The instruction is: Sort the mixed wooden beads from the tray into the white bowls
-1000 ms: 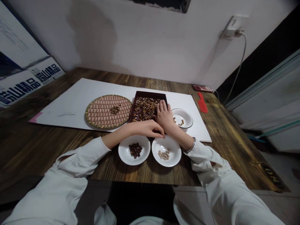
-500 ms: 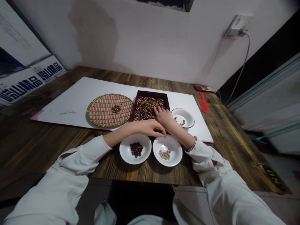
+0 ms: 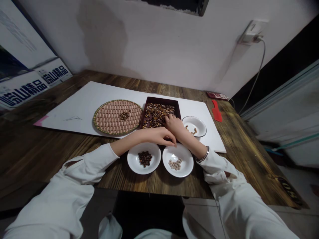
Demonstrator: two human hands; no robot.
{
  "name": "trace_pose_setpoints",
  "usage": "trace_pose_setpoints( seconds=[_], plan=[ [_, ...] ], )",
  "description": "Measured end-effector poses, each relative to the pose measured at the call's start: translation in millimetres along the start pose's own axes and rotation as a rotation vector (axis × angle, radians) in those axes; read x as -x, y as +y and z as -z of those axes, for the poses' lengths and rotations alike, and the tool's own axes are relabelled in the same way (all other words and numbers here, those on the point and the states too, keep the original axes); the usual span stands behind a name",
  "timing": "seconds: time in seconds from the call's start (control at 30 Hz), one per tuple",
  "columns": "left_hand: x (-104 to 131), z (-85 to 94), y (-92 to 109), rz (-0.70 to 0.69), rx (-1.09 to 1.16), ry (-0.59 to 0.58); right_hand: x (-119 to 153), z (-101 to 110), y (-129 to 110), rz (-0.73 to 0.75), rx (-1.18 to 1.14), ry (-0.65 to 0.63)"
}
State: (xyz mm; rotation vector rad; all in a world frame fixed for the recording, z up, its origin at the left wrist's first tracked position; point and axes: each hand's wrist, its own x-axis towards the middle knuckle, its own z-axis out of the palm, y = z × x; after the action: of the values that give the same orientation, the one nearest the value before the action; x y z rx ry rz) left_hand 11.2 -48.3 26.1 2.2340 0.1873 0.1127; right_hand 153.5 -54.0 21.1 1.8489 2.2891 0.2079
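Note:
My right hand (image 3: 173, 122) reaches into the front right of a dark red box (image 3: 178, 108) of mixed beads (image 3: 158, 111); its fingers are curled down on them, and anything between them is hidden. My left hand (image 3: 166, 135) hangs over the back edge of a white bowl (image 3: 188, 166) holding pale beads (image 3: 175, 164), with fingertips bent together and too small to read. Left of that bowl, another white bowl (image 3: 132, 162) has dark brown beads (image 3: 145, 158). Behind my right wrist, a third bowl (image 3: 196, 121) contains a few tan beads (image 3: 194, 130).
A round woven tray (image 3: 107, 118) with a small pile of beads (image 3: 124, 115) lies left of the box, on a white board (image 3: 74, 103). A red comb-like item (image 3: 216, 113) and a red phone-like object (image 3: 217, 96) lie at the right. Printed boxes (image 3: 32, 86) stand far left.
The fingers of my right hand have drawn in from a more spread pose over the beads. My left hand stays in place. The camera view has shifted slightly.

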Motion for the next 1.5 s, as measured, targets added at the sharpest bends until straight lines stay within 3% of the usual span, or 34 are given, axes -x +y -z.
trace_pose_setpoints(
  seconds=[1.5],
  plan=[
    [-0.6,1.9,7.1,0.011,-0.013,-0.008,-2.4,0.9,2.5,0.037,-0.054,-0.026]
  ],
)
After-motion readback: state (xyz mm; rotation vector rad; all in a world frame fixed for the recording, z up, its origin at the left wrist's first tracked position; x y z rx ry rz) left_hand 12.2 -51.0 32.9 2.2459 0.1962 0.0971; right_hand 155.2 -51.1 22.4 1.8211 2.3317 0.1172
